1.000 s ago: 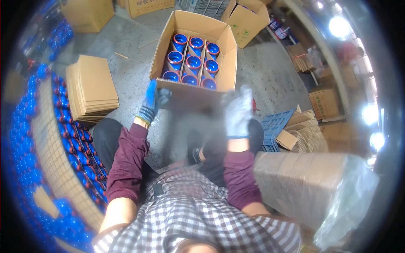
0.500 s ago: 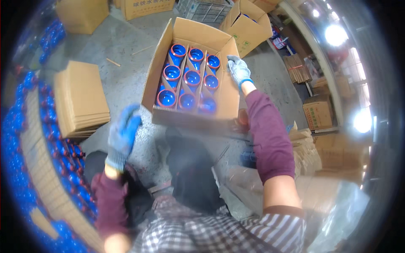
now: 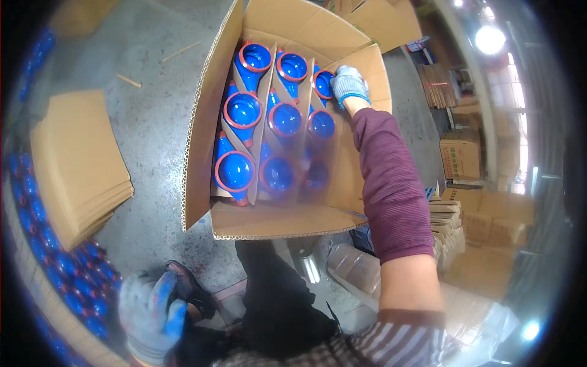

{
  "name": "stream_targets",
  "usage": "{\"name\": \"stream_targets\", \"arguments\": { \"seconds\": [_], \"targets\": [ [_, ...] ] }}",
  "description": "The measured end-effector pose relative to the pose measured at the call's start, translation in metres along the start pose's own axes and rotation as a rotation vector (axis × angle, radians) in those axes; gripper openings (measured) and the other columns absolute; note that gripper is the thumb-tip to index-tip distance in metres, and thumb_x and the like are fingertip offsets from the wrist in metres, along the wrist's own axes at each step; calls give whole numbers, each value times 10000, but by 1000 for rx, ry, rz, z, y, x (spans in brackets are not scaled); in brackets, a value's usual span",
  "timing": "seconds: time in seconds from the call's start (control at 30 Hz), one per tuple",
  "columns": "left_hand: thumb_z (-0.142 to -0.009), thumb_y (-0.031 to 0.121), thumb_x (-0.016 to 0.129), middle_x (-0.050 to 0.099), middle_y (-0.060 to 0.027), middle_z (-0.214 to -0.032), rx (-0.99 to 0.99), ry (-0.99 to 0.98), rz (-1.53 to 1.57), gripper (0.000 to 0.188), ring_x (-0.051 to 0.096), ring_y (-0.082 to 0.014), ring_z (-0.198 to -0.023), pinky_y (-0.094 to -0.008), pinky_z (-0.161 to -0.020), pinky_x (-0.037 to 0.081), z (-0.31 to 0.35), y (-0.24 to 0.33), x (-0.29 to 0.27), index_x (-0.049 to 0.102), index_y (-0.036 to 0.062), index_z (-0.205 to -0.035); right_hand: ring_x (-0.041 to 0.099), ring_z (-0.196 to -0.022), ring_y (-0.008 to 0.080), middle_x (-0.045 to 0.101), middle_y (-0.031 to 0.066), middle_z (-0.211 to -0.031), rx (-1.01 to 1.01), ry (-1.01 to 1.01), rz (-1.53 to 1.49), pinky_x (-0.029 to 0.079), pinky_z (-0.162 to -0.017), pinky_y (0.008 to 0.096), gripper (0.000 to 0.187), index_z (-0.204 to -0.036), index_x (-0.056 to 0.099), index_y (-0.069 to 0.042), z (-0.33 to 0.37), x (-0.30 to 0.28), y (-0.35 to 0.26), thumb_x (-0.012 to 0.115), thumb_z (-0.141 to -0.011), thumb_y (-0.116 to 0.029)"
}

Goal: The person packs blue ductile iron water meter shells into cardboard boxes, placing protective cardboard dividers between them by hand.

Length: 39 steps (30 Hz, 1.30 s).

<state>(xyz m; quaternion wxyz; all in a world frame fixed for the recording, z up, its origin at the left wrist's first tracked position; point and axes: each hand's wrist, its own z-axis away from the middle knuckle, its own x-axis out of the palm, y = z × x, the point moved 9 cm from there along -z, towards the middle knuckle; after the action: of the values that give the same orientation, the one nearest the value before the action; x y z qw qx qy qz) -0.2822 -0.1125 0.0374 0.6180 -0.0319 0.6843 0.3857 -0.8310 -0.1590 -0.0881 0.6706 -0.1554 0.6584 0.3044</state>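
Grey floor, left hand loosely parted, right hand at carton, grip unclear.

The brown carton is open; inside it, nine blue fittings with red rims face upward, in three columns.

Blue fittings inside open carton
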Motion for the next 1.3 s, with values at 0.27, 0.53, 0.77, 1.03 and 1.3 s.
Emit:
{"name": "stream_targets", "arguments": {
  "seconds": [0.27,0.53,0.77,1.03,1.3],
  "targets": [
    [-706,229,614,572,-170,-932,-19,-82,114,414,543,-396,-928,-499,-895,405,5,-13,11,576,-2,-1047,617,-972,314,660,126,-1005,-96,-25,-168,482,-826,411,306,-957,693,-125,12,-17,5,616,-780,-363],
    [-804,255,556,575,-157,-946,19,-90,65,365,541,-357,-926,-490,-890,403,12,-26,26,574,0,-1064,656,-715,230,685,110,-831,-56,-122,-475,502,-679,343,284,-965,684,-59,26,-11,11,602,-801,-276],
    [-921,301,487,608,-148,-963,23,-80,-26,337,596,-294,-871,-423,-851,465,3,-26,21,616,49,-1104,518,-531,98,590,30,-641,-109,-253,-853,430,-507,247,282,-1046,641,18,35,11,16,588,-827,-151],
    [-924,289,480,608,-147,-967,39,-85,-28,329,594,-290,-859,-422,-841,468,2,-25,25,613,47,-1103,497,-499,91,597,37,-656,-106,-180,-930,413,-483,235,265,-1013,638,44,35,1,17,595,-841,-154],
    [-921,295,485,605,-136,-984,89,-128,-73,325,589,-295,-885,-428,-843,463,4,-21,29,607,54,-1100,536,-493,106,639,68,-675,-104,-70,-872,431,-485,258,252,-922,665,13,39,1,16,625,-823,-216]
  ]
}}
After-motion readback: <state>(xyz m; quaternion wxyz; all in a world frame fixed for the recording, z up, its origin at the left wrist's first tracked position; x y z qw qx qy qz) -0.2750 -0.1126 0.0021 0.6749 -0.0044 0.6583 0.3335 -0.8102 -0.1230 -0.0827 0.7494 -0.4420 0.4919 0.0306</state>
